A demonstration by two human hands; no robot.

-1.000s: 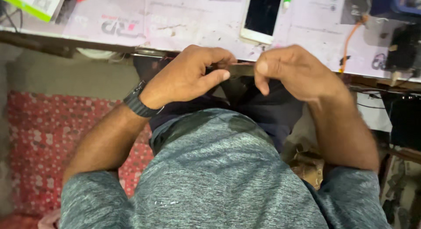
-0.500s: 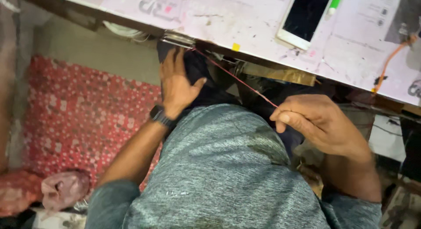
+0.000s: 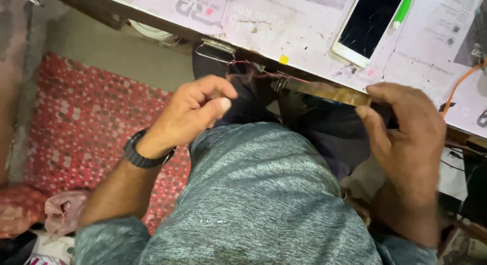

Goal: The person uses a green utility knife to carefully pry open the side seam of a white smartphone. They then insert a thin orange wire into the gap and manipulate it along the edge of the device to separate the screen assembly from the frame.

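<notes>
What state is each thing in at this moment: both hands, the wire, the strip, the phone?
left hand: fingers pinched shut on the thin red wire.
right hand: fingertips gripping the end of the flat brown strip.
flat brown strip: held level below the table edge.
phone: lying flat on the table, screen dark.
wristwatch: worn on the left wrist.

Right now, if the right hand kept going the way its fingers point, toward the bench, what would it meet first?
The right hand already pinches the brownish flat strip; just beyond its fingertips lies the underside edge of the workbench. It would likely hit that edge first, though depth is hard to judge.
</notes>
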